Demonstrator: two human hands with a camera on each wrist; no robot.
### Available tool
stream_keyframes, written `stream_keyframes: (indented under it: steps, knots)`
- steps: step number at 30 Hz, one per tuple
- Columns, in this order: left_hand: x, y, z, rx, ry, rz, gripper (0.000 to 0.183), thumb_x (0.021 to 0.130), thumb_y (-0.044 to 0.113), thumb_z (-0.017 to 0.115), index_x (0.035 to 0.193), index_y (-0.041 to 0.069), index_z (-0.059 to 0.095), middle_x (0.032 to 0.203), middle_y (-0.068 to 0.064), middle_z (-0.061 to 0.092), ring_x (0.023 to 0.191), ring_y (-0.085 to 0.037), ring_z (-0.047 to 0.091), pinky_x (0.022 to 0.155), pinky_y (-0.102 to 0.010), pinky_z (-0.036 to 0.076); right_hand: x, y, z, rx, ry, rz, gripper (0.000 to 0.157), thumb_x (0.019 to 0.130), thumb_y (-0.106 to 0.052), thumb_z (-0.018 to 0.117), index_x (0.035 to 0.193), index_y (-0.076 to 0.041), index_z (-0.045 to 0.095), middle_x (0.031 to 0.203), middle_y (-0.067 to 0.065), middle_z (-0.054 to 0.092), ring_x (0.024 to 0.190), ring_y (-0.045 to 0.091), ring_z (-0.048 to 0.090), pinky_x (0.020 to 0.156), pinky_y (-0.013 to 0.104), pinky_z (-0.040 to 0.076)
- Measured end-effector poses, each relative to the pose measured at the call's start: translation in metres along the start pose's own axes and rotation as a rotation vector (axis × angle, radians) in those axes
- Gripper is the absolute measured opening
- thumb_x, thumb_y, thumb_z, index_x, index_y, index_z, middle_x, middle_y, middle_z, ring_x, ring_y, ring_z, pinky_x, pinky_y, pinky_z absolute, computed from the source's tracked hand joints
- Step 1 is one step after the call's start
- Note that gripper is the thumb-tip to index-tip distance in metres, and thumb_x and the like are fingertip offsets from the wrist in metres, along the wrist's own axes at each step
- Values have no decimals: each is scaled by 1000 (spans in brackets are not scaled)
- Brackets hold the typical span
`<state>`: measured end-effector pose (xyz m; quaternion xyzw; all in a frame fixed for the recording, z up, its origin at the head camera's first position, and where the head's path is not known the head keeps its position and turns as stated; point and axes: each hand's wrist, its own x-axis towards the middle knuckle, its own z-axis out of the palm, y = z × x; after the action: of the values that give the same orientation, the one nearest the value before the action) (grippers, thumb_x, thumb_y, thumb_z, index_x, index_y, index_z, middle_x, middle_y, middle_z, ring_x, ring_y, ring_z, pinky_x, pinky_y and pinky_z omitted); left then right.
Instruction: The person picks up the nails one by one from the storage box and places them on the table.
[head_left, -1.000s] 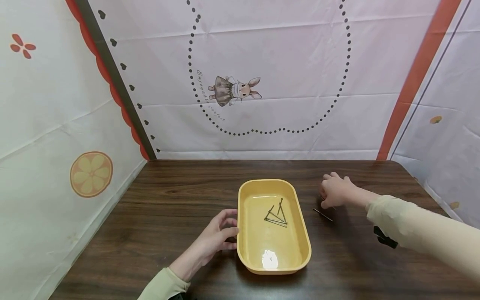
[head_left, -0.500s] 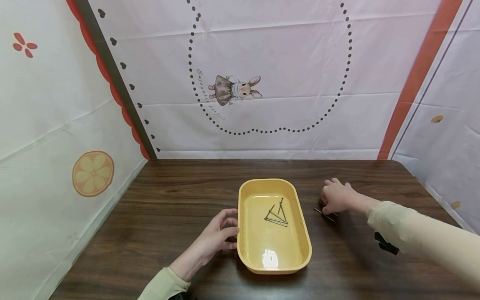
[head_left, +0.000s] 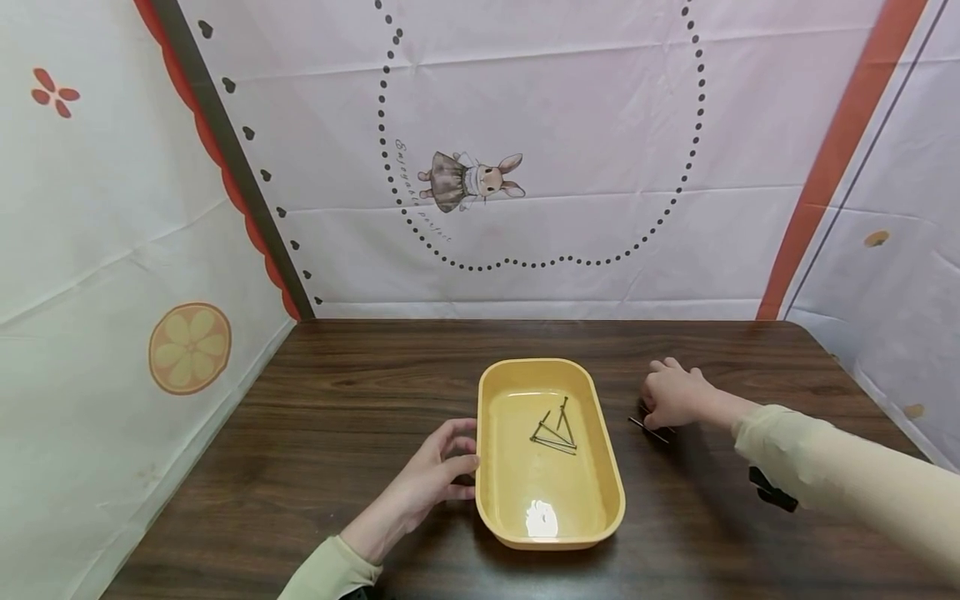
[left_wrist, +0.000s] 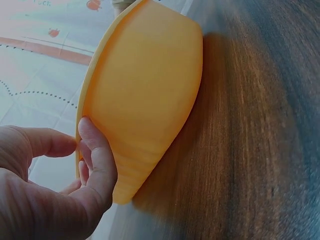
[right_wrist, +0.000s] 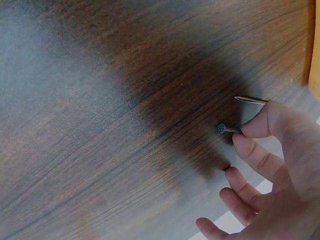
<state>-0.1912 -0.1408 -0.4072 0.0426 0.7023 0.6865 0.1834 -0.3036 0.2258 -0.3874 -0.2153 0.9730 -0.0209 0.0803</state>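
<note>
White glare in the yellow tray (head_left: 517, 483) — soft shadows across the table (head_left: 360, 383)

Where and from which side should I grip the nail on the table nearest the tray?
Probably pinch the nail at mid-shaft, across its length, from above: it is thin and lies flat. Come from the side of the tray, since the right hand crowds the other.

One table (head_left: 375, 375), one tray (head_left: 517, 492). One left hand (head_left: 426, 473) at the tray's nine o'clock, one right hand (head_left: 675, 396) at its two. Two nails (right_wrist: 251, 100) near three o'clock; inside, toward twelve, at least five overlapping nails (head_left: 554, 446).
</note>
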Motion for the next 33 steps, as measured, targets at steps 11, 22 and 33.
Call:
stream_keyframes:
  steps: [11,22,33]
  knots:
    - [0,1,0,1,-8,-6,55,96,6,54,147,3,33,118,-14,50,86,-15,60,67,-26,55,0,-3,1,-8,20,16,33,75,-23,78,58,-17,49,83,3,45,87,25,38,65,48,36]
    - [0,1,0,0,-2,-9,54,95,6,55,146,3,34,117,-13,51,86,-16,60,66,-27,55,-2,-4,-1,-21,23,31,29,73,-25,77,60,-18,53,84,3,46,87,26,40,67,51,39]
    - [0,1,0,4,4,-15,54,96,6,54,146,4,34,118,-14,51,87,-16,60,67,-27,56,-2,-2,1,-39,35,41,27,72,-29,77,61,-18,55,85,4,48,90,29,44,67,54,42]
